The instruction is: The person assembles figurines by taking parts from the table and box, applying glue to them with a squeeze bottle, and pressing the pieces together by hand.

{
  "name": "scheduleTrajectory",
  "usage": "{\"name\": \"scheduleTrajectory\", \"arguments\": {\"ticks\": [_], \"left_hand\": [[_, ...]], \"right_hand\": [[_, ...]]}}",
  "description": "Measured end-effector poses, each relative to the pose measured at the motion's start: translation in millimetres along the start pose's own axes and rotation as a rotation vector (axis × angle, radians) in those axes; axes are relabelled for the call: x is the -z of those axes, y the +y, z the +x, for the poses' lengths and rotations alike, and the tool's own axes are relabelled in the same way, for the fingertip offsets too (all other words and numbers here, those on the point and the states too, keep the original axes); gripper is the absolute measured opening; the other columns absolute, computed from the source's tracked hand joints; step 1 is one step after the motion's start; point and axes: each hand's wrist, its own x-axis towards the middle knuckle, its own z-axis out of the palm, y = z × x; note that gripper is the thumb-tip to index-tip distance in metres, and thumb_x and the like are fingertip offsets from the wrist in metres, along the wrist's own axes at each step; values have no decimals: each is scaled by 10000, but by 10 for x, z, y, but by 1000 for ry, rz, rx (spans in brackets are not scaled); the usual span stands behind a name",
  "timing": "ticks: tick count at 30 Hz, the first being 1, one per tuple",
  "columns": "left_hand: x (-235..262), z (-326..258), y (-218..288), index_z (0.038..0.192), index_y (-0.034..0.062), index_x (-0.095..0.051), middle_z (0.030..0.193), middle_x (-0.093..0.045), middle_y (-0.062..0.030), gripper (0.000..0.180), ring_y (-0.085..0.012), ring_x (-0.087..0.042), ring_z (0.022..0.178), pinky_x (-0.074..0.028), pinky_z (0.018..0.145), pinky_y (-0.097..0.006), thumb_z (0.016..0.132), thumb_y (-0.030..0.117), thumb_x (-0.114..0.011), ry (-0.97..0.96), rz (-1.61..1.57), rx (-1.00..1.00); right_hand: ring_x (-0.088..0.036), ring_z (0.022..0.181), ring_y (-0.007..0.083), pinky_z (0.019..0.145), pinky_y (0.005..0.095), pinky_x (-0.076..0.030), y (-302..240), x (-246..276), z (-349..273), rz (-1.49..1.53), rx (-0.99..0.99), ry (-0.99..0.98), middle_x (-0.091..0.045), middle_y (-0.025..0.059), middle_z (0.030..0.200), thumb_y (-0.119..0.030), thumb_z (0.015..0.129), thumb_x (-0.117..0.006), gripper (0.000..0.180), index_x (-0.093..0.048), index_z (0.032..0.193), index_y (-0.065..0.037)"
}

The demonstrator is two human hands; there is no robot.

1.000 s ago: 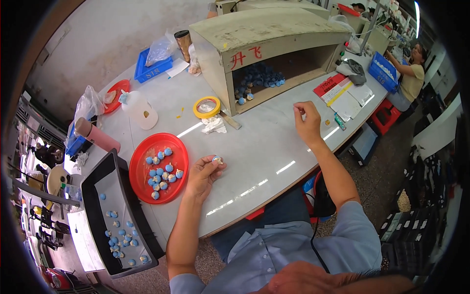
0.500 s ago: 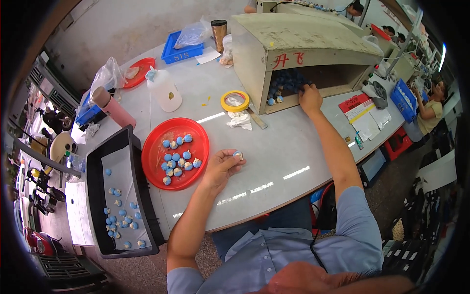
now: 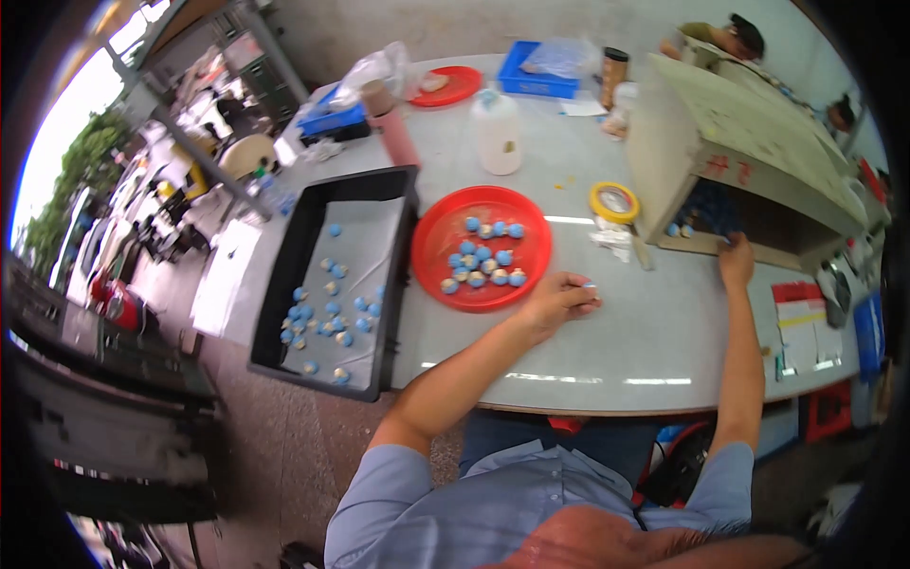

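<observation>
My left hand [image 3: 561, 305] is over the grey table to the right of the round red tray [image 3: 428, 272], its fingertips pinched on a small blue-and-cream ball [image 3: 591, 286] that mostly hides behind them. My right hand [image 3: 737, 261] reaches the front opening of a cream box [image 3: 684, 159]; its fingers are bent together at a dark blue heap [image 3: 713, 207], and what they hold is too small and dim to name. Several blue-and-cream balls [image 3: 484, 253] lie on the red tray. More such balls [image 3: 333, 308] are scattered on the grey lining of a black bin [image 3: 387, 318] at the left.
Yellow tape [image 3: 614, 202] and crumpled white tissue [image 3: 614, 240] lie beside the box. Farther back stand a white bottle [image 3: 497, 137], a pink flask [image 3: 391, 135], a blue basket [image 3: 538, 83] and a brown tumbler [image 3: 614, 76]. Papers [image 3: 806, 327] lie at the right. A person [image 3: 725, 43] is behind the box.
The view has swung left, so the table sits farther right in it. My left hand still pinches the ball; my right hand remains at the box opening, its fingers slightly nearer its front edge.
</observation>
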Motion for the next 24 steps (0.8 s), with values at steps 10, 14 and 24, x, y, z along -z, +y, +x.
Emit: {"name": "scheduleTrajectory", "arguments": {"ticks": [10, 14, 24], "left_hand": [[-72, -47, -49, 1026, 44, -496, 957, -621, -76, 253, -173, -655, 892, -551, 746, -254, 874, 122, -683, -31, -101, -62], [-21, 25, -85, 1011, 56, -514, 918, -606, -47, 232, -127, -619, 821, -532, 717, -234, 878, 142, -683, -52, -183, -93], [15, 105, -173, 1030, 67, -511, 944, -601, -44, 211, -121, -605, 837, -525, 736, -241, 894, 135, -657, -74, -210, -90]], "right_hand": [[-514, 808, 101, 680, 228, -410, -1525, 342, -1570, 813, 373, -445, -586, 6, 967, -53, 879, -631, 179, -600, 1055, -37], [-533, 847, 137, 690, 248, -419, -1757, 284, -1905, 903, 461, -384, -575, 38, 1016, -28, 865, -634, 180, -581, 1037, -36], [-553, 883, 185, 716, 279, -453, -1753, 240, -2014, 906, 556, -330, -583, 92, 1044, 38, 834, -640, 205, -572, 1017, -25]]}}
